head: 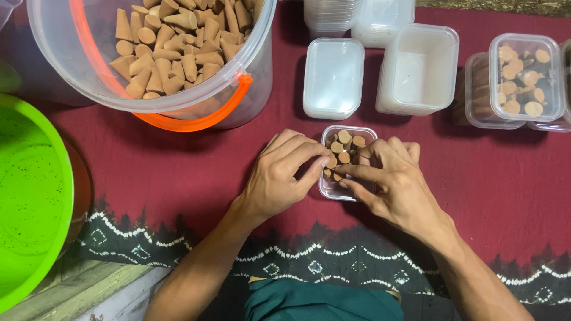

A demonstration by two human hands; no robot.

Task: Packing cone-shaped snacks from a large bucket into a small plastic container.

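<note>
In the head view, I saw both hands meet over the small box, which sat on the red cloth just in front of the person. The left hand had its fingers drawn together at the near-left edge of the box, pinching at one of the cones there. The right hand lay across the right side, its fingers also closed together and pressed on the cones at the near rim. I could not tell whether either hand really held a cone or only pushed it.

The box looked nearly full, with the cones standing close to each other. My worry was that one push from the side could tip a standing cone and knock down its neighbours. The box was light and clear, so a strong press on its rim could slide or tilt it on the cloth.

The bucket stood well apart at the upper left, and the lid lay near, above the box.
</note>
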